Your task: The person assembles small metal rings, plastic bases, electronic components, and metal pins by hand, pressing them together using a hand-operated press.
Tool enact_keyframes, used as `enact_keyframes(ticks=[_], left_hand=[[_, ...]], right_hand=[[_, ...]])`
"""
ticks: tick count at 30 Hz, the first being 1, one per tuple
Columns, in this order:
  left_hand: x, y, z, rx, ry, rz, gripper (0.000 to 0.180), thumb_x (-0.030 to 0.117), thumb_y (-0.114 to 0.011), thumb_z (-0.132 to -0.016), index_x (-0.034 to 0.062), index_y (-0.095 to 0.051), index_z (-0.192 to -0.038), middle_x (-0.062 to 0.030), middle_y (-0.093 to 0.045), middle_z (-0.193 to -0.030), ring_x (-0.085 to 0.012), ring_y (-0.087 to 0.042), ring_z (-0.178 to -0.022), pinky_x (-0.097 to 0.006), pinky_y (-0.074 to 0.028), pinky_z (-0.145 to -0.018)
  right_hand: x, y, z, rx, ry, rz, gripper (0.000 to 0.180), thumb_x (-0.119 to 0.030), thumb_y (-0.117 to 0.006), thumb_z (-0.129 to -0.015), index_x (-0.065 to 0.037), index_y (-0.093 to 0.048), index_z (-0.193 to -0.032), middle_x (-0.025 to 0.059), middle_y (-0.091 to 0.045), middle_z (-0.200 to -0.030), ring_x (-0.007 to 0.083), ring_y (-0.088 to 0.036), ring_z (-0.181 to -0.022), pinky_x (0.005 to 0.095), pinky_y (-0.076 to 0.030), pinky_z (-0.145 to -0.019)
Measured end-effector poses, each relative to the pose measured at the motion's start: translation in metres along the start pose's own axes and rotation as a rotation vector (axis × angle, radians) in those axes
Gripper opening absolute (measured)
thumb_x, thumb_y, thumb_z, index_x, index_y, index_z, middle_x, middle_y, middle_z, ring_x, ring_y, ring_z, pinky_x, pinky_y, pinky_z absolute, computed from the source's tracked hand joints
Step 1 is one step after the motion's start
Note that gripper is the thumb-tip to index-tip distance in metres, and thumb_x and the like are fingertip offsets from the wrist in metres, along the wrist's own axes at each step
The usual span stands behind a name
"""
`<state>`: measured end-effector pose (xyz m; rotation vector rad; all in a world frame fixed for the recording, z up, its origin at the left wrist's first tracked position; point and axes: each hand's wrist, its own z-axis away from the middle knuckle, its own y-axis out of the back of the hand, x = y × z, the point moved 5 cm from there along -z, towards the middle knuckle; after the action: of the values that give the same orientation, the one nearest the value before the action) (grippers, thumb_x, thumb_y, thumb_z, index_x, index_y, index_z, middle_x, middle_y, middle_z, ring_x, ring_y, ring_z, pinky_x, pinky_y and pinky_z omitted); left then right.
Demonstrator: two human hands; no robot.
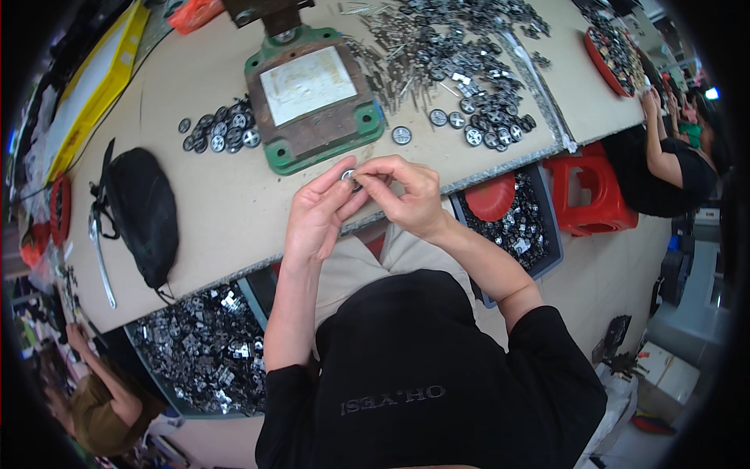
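Note:
My left hand (316, 207) holds a small black toy wheel with silver spokes (348, 175) in its fingertips, just in front of the table edge. Thumb and forefinger of my right hand (408, 194) are pinched together at the wheel's face; whatever they grip is too small to make out. Behind my hands stands a green press base (367, 125) carrying a pale square plate (308, 86). A single wheel (401, 135) lies to its right. One cluster of similar wheels (222, 128) sits left of the base, another group of wheels (500, 131) lies farther right.
Thin metal pins (391, 66) and a heap of dark parts (461, 47) spread across the back. Bins of parts (199, 352) (516, 223) flank my legs below the table. A black pouch (142, 215) and wrench (101, 262) lie left. A red stool (591, 191) stands right; people work on both sides.

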<state>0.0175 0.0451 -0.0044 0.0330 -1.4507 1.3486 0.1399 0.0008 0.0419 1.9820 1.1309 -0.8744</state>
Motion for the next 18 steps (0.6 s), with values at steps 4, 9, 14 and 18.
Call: enact_keyframes(ticks=[4,9,14,18], left_hand=[[0.001,0.001,-0.001,-0.026,0.008,0.064,0.034,0.002,-0.052,-0.088,-0.0043,-0.048,-0.12,-0.0151,-0.057,-0.109,-0.019,-0.06,-0.097,-0.028,-0.051,-0.088],[0.0,0.001,-0.007,-0.004,0.003,0.055,0.032,0.002,-0.052,-0.088,-0.0041,-0.049,-0.119,-0.0156,-0.059,-0.107,-0.0198,-0.061,-0.095,-0.029,-0.052,-0.087],[0.003,0.0,-0.006,-0.083,-0.022,0.121,0.033,0.001,-0.051,-0.087,-0.0031,-0.048,-0.12,-0.0162,-0.058,-0.109,-0.024,-0.061,-0.095,-0.029,-0.052,-0.085],[0.002,0.001,-0.007,-0.012,0.016,0.05,0.034,0.001,-0.05,-0.088,-0.0028,-0.047,-0.122,-0.0179,-0.056,-0.113,-0.0283,-0.059,-0.099,-0.029,-0.052,-0.086]], right_hand=[[-0.003,0.003,0.0,0.003,0.034,0.001,0.01,0.001,-0.064,-0.076,0.0,-0.063,-0.086,0.008,-0.066,-0.078,0.0107,-0.062,-0.061,0.0216,-0.048,-0.054],[0.001,0.007,-0.006,-0.011,-0.055,-0.07,0.012,0.001,-0.062,-0.078,0.002,-0.061,-0.089,0.0064,-0.065,-0.074,0.0089,-0.059,-0.059,0.0217,-0.047,-0.053],[0.009,0.03,-0.034,-0.164,-0.399,-0.323,0.018,-0.005,-0.063,-0.078,0.002,-0.062,-0.095,0.0048,-0.066,-0.078,0.0081,-0.06,-0.061,0.0212,-0.048,-0.057],[0.051,0.112,-0.075,-0.048,-0.386,0.558,0.021,-0.017,-0.063,-0.078,-0.002,-0.065,-0.093,0.0141,-0.066,-0.081,0.0215,-0.065,-0.067,0.0324,-0.05,-0.062]])
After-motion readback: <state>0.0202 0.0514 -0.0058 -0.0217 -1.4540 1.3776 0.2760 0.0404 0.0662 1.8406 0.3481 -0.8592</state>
